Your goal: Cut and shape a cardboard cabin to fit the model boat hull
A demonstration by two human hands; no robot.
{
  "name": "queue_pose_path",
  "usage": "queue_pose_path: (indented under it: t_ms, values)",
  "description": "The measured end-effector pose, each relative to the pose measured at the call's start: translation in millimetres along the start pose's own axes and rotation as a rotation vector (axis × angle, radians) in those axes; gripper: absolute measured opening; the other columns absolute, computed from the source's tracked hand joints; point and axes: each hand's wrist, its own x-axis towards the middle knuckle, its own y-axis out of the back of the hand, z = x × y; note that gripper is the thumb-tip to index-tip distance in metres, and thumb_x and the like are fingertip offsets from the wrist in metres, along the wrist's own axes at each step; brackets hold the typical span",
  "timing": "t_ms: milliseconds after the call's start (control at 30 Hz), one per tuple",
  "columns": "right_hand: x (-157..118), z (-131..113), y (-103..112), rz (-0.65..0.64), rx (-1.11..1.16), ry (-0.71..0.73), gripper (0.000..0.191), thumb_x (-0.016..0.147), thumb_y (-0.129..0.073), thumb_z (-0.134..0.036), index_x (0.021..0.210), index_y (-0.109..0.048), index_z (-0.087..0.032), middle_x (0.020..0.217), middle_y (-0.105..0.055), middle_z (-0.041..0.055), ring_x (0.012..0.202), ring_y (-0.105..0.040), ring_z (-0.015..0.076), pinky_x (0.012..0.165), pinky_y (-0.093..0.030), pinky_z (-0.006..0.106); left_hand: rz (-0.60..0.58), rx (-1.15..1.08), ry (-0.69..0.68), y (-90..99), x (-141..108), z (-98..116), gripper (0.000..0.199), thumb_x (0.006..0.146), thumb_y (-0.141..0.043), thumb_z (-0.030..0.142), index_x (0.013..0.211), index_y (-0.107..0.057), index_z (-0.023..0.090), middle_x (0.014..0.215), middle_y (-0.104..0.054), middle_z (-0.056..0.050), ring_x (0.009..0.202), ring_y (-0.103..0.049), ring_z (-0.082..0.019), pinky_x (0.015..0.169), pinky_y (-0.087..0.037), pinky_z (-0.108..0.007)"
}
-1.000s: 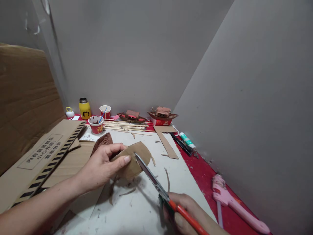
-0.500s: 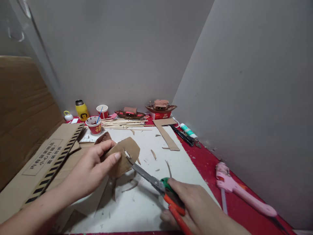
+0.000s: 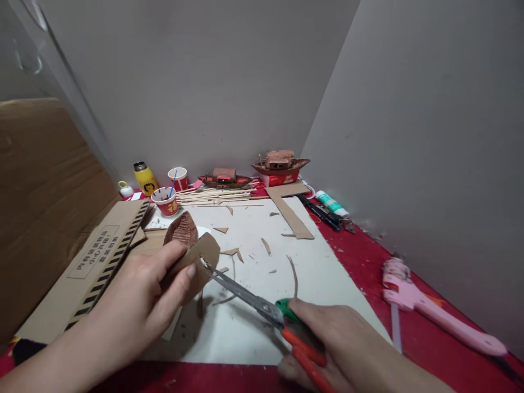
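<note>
My left hand (image 3: 153, 286) pinches a small rounded piece of cardboard (image 3: 208, 250) between thumb and fingers, above the white board (image 3: 249, 333). A small hole shows near the middle of the piece. My right hand (image 3: 327, 338) is wrapped round the scissors (image 3: 262, 308), which have orange and green handles. The blade tips sit at the hole in the cardboard. Just behind the piece lies a brown ridged boat hull (image 3: 182, 228), partly hidden by my left hand. Several thin cardboard offcuts (image 3: 266, 246) are scattered over the board.
A pink glue gun (image 3: 442, 314) lies on the red tabletop at the right. Printed cardboard (image 3: 98, 251) covers the left side. Along the back are paper cups (image 3: 166, 204), a yellow bottle (image 3: 144, 179), wooden sticks (image 3: 216, 195), two model boats (image 3: 280, 161) and an L-shaped cardboard strip (image 3: 290, 215).
The camera view has shifted, uncovering more of the brown hull and the board's front edge. The cardboard piece is tilted differently in my left hand; the scissor tips stay at its hole.
</note>
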Motion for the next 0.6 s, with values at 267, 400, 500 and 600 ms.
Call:
queue_pose_path:
  t_ms: [267,400,500,600]
  values:
    - [-3,-2,-2,0.000,-0.026,0.047,0.030,0.081,-0.063,-0.048,0.073,-0.049,-0.023,0.065,-0.064,0.0010,0.050,-0.051,0.0169,0.047,-0.028,0.026,0.109,-0.332,0.195,-6.8,-17,-2,0.019,0.095,-0.053,0.040,0.100,-0.060,0.023,0.093,-0.066,-0.002,0.087,-0.063,-0.020,0.073,-0.048,-0.029]
    - [-3,1,-8,0.082,-0.140,0.096,0.034,0.085,-0.059,-0.053,0.076,-0.053,-0.022,0.066,-0.068,0.0039,0.056,-0.062,0.0226,0.051,-0.030,0.028,0.094,-0.471,0.277,-13.1,-28,-1,0.022,0.092,-0.058,0.041,0.103,-0.062,0.022,0.095,-0.068,-0.002,0.086,-0.063,-0.020,0.074,-0.049,-0.029]
    - [-6,0,-8,0.125,-0.239,0.137,0.041,0.086,-0.056,-0.060,0.080,-0.057,-0.019,0.067,-0.070,0.0065,0.059,-0.067,0.0266,0.051,-0.030,0.030,0.110,-0.522,0.307,-16.1,-33,0,0.021,0.089,-0.063,0.039,0.100,-0.064,0.021,0.095,-0.068,-0.002,0.084,-0.062,-0.019,0.074,-0.049,-0.028]
    - [-8,-3,-6,0.151,-0.324,0.164,0.047,0.088,-0.051,-0.063,0.085,-0.060,-0.017,0.071,-0.071,0.0085,0.061,-0.069,0.0286,0.051,-0.032,0.031,0.081,-0.514,0.309,-16.1,-36,4,0.018,0.089,-0.064,0.037,0.096,-0.064,0.020,0.095,-0.067,-0.002,0.086,-0.061,-0.019,0.076,-0.048,-0.027]
